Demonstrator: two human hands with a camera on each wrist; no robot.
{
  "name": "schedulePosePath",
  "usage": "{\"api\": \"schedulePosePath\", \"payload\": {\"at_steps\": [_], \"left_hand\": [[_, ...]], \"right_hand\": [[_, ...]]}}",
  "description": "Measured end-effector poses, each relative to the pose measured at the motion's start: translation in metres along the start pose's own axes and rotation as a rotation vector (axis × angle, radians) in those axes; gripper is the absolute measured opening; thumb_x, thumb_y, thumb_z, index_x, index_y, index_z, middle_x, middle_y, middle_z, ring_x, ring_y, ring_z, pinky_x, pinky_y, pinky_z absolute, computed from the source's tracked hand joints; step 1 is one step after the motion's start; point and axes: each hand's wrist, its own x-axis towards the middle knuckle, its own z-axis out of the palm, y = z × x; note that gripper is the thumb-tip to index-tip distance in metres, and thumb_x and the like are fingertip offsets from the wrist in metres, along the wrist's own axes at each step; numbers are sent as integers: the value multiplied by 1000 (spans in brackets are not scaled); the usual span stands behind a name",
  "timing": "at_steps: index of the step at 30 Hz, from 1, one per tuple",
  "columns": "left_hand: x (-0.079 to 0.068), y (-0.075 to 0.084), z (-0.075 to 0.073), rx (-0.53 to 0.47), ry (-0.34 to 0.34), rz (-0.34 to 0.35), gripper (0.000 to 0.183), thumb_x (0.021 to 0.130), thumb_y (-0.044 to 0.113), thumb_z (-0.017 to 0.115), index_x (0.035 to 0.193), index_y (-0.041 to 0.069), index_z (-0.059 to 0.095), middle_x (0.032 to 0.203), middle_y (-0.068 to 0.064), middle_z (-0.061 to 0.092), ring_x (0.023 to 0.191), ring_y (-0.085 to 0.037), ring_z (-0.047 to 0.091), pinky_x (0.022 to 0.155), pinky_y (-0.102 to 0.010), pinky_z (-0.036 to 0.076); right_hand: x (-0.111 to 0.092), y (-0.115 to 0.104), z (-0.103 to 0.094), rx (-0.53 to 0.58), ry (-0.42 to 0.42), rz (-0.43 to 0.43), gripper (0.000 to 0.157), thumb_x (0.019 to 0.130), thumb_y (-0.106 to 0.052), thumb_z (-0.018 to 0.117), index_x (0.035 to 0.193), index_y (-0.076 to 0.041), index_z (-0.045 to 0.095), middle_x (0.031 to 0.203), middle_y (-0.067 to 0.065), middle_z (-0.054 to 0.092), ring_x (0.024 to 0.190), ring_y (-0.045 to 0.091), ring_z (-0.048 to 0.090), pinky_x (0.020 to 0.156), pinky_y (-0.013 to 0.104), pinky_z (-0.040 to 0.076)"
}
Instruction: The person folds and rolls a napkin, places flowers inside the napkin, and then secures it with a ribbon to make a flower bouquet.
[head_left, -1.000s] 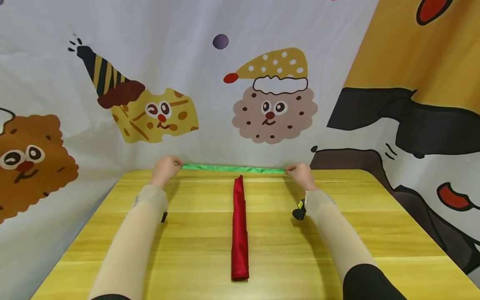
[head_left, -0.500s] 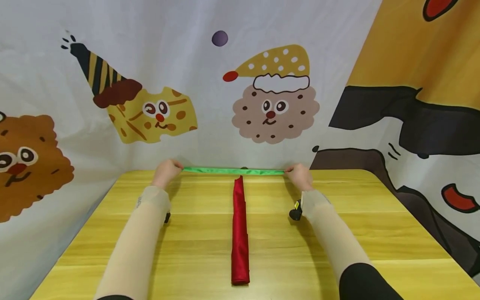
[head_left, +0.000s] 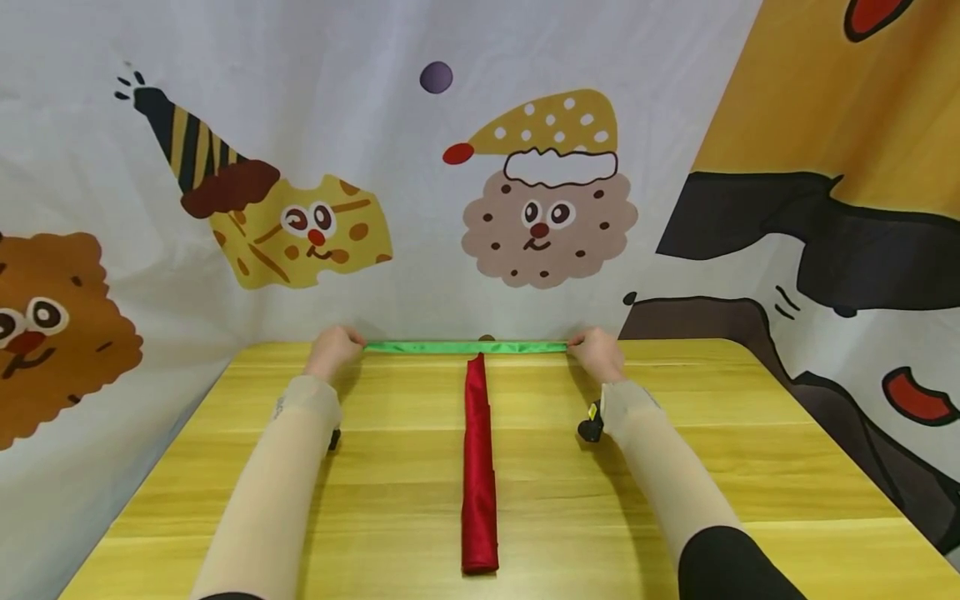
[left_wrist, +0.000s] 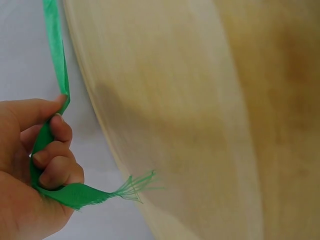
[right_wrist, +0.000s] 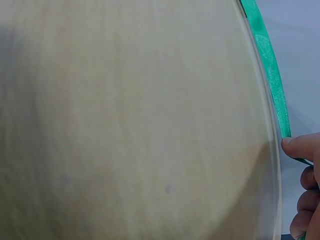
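Left hand [head_left: 332, 352] at ten o'clock, right hand [head_left: 598, 354] at two, each pinching the green ribbon [head_left: 465, 347] near an end on my head cam. It's stretched across twelve, along the far edge of the wooden table [head_left: 390, 467]. Some glossy red cloth [head_left: 480, 475], bundled into a long narrow strip, runs twelve to six just below it. I'd pull evenly both ways and match heights so the satin lies flat. Left wrist cam: thumb and finger nip a creased spot, frayed stringy tail pointing toward four; I'd smooth that twist out. Right wrist cam: flatter ribbon drops from one o'clock to the thumb near four, hand partly cropped.
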Motion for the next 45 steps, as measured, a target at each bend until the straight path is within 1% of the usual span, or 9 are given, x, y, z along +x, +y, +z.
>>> {"api": "schedulePosePath", "payload": {"at_steps": [9,16,20,23,31,36,40,43,45], "left_hand": [[-3,-1,0,2,-22,-32,31,95,9,48,117,-3,66,122,-23,60,115,-42,52,99,-51,40],[-6,-2,-1,48,-57,-19,33,90,7,46,114,-3,68,125,-24,59,118,-44,50,99,-52,38],[-9,-3,0,48,-73,-27,33,89,6,47,113,-2,68,125,-24,59,119,-43,49,99,-52,38],[-11,-5,1,44,-82,-26,32,90,7,49,113,-3,68,125,-24,58,118,-43,49,99,-51,39],[-14,-14,7,30,-76,-21,29,91,9,52,110,-2,70,123,-24,59,113,-42,52,96,-51,40],[-14,-20,7,60,-67,-29,33,87,6,48,111,-1,70,123,-24,60,113,-43,52,96,-51,40],[-15,-23,3,75,-69,-54,31,93,12,49,113,0,69,123,-22,60,114,-42,52,96,-50,41],[-18,-22,-1,58,-80,-90,31,97,16,48,116,0,68,125,-22,59,116,-42,51,98,-50,40],[-20,-20,-4,43,-88,-106,32,97,15,47,117,0,67,126,-23,57,117,-42,49,98,-50,39]], "right_hand": [[-2,1,0,0,-1,-24,18,91,-24,65,102,-15,76,110,11,69,92,28,63,74,43,49],[-3,5,0,11,-12,-39,17,90,-24,66,101,-15,77,109,10,69,92,29,63,77,45,48],[-6,8,1,9,-23,-61,16,89,-22,66,99,-14,78,108,9,70,94,30,63,81,46,48],[-7,10,3,20,-37,-68,16,89,-22,66,98,-14,77,107,8,70,95,30,62,83,46,47],[-10,16,8,42,-72,-101,16,88,-21,68,98,-13,77,106,8,70,95,30,63,83,46,47],[-13,16,11,103,-94,-102,16,89,-22,68,98,-12,77,105,8,70,93,28,63,82,43,49],[-13,10,13,135,-93,-102,19,90,-24,66,102,-11,75,108,8,69,96,27,62,84,43,48],[-11,6,12,145,-81,-116,21,90,-24,66,102,-10,75,108,9,69,96,28,62,84,44,48],[-11,4,11,147,-79,-123,22,90,-24,65,102,-9,75,107,10,69,94,28,63,83,44,48]]}}
